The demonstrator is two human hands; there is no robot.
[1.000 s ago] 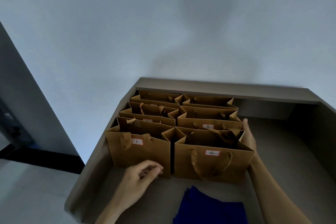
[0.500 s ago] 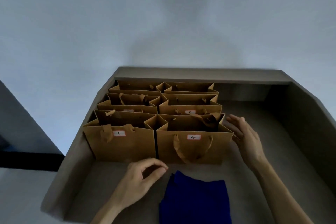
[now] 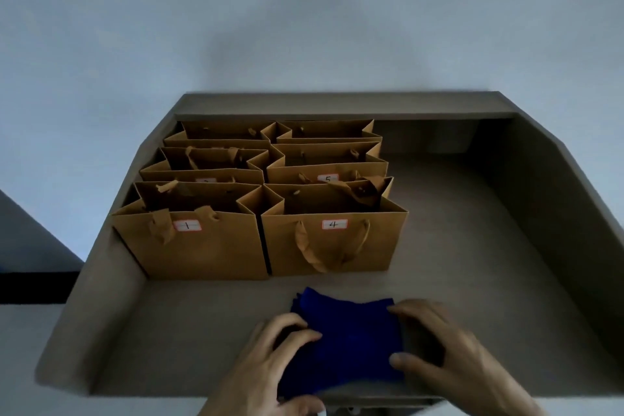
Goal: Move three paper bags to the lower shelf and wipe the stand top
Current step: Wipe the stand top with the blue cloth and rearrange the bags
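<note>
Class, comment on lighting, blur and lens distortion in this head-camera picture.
Head view: dim, bluish light; the stand's right wall lies in deep shadow; both hands, left hand and right hand, look motion-softened; wide-angle bending splays the stand's edges; labels on bag 1 and bag 4 stay readable.

The paper bags point(image 3: 260, 213) are matt brown kraft paper with crisp folds and flat, ribbon-like handles of the same brown. Small white paper labels point(image 3: 334, 224) sit on their fronts. In front of the bags lies a deep blue cloth point(image 3: 354, 338), soft and matt. The stand top point(image 3: 456, 246) beneath the bags looks dull grey-brown, smooth and unglossed.
</note>
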